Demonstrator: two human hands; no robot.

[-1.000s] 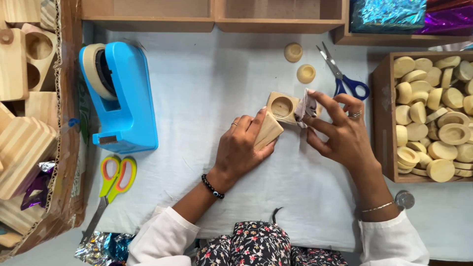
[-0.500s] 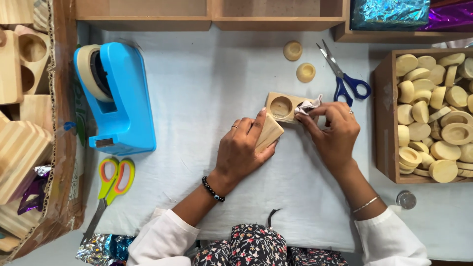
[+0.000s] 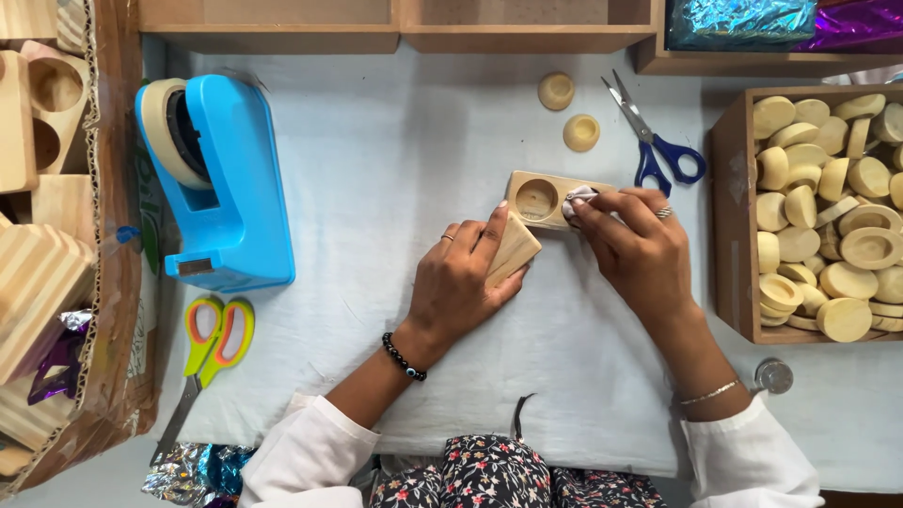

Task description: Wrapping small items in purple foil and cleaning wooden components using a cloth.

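Fingers (image 3: 602, 209) of the right hand (image 3: 640, 249) pinch a small crumpled bit of silvery foil (image 3: 576, 199) against a pale wooden block (image 3: 544, 199). This block lies flat near the middle of the table (image 3: 395, 160), its long axis running left to right, with a round recess showing on top. The left hand (image 3: 461, 282) presses flat, fingers extended, on a second smooth wooden piece (image 3: 514, 250) angled diagonally. At the table's right edge, a wooden box (image 3: 729, 216) holds many round pale wooden discs (image 3: 828, 216). Blue-handled scissors (image 3: 654, 136) lie toward the far edge.
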